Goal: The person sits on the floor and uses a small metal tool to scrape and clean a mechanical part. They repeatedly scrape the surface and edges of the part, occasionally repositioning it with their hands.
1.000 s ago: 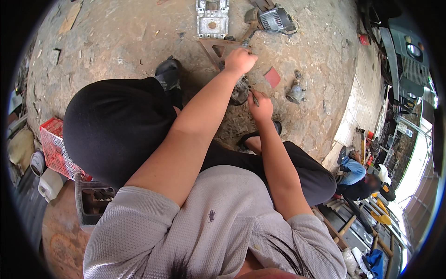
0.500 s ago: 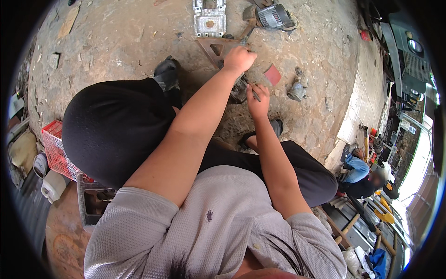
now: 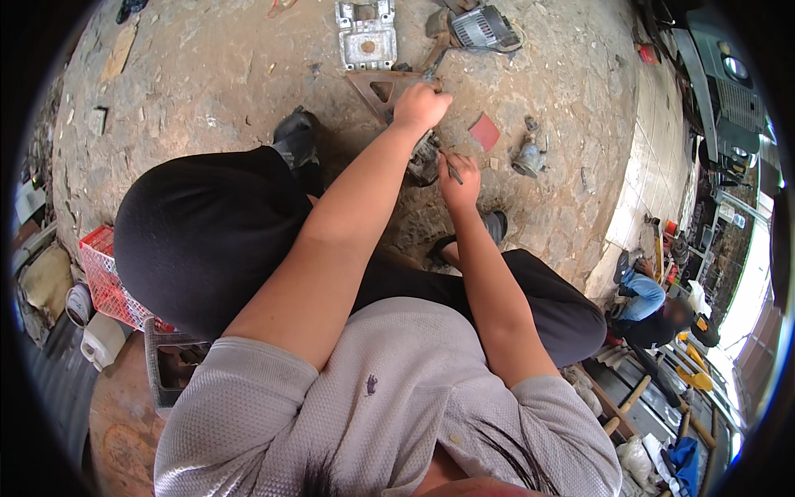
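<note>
My left hand is closed at the upper end of a greasy dark metal part, beside a rusty triangular bracket; what its fingers hold is hidden. Just below, at that part's right side, my right hand grips a thin dark tool. A red square sheet and a small metal fitting with a rounded base lie to the right. Above the bracket are a silvery cast plate and a slotted metal motor housing.
My bent legs flank the parts. At left stand a red crate, a white jug and a grey bin. At right another person sits beside a tiled strip, among tools, wooden handles and clutter.
My right hand has risen a little along the metal part with the tool. My left hand stays at the upper end, shifted slightly leftward in the picture.
</note>
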A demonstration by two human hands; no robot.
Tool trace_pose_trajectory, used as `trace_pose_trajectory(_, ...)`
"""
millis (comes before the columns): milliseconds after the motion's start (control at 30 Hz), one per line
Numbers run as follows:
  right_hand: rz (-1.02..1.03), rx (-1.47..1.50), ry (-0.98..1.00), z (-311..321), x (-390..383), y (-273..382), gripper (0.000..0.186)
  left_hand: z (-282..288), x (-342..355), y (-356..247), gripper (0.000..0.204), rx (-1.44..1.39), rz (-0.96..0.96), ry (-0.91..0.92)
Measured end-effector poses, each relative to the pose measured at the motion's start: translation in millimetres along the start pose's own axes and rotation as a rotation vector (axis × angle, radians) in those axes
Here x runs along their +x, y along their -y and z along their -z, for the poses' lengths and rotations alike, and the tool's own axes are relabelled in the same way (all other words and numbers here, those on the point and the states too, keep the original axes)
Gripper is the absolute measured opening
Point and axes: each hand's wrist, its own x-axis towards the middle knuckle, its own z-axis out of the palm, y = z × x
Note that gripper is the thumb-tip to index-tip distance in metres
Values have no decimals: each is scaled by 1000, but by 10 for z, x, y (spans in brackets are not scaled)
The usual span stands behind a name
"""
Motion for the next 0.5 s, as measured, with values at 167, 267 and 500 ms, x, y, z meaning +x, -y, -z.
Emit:
trace_pose_trajectory(167, 34, 10, -47, -58, 0, -82, 14, 17, 16, 10, 40, 5, 27, 44)
trace_pose_trajectory(267, 59, 49, -21, -22, 48, -54, 14, 15, 19, -24, 40, 40, 18, 56)
trace_pose_trajectory(500, -92, 233, 35, 27, 38, -21, 17, 18, -16, -49, 39, 17, 44, 19)
